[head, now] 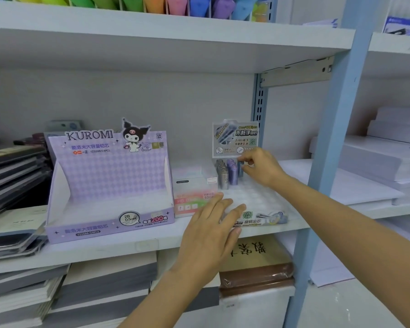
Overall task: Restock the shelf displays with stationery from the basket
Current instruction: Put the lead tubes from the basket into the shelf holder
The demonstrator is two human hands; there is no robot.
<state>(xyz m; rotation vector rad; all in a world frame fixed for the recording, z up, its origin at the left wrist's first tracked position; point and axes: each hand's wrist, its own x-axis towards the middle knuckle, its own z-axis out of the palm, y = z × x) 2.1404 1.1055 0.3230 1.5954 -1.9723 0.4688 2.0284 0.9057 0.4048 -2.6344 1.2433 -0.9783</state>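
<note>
The right hand (262, 167) pinches a small blue tube (240, 168) at the back row of the clear tray (258, 197), seemingly seating it beside the grey and purple tubes (227, 172) standing there. The left hand (213, 223) lies flat, fingers loose and gripping nothing, on the tray's front edge, probably to keep it from sliding (the basket is out of view, and the purple display box (107, 185) alongside sits empty).

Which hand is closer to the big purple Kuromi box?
The left hand. It rests on the front of the clear lead-tube tray, a short way right of the Kuromi box. The right hand is farther right, at the little tubes in the tray's back.
</note>
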